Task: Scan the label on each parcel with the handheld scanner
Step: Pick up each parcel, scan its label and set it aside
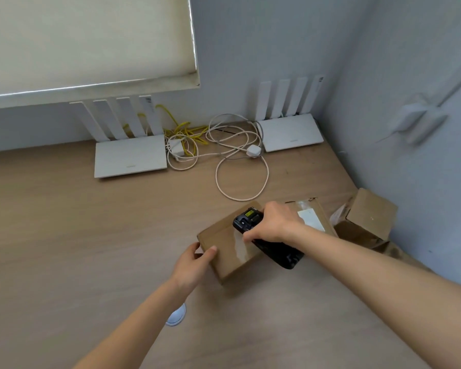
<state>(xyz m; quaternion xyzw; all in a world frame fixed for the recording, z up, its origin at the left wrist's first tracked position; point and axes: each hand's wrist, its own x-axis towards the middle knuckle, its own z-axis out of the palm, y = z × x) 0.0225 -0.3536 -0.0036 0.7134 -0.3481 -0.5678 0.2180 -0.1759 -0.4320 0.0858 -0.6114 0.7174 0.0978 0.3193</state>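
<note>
Right hand [273,222] grasps the black handheld scanner [269,242], hiding its middle, over a parcel [224,249] near the worktop's [64,222] right edge. Left hand [194,262] grips the parcel's near corner. Second parcel's label [311,219] partly hidden. Three parcels, two routers [131,155].

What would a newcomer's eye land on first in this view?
Probably the right hand gripping the black scanner over the flat cardboard parcel at centre, while the left hand holds the parcel's near corner. Next, the two white routers against the back wall, with tangled cables between them.
</note>
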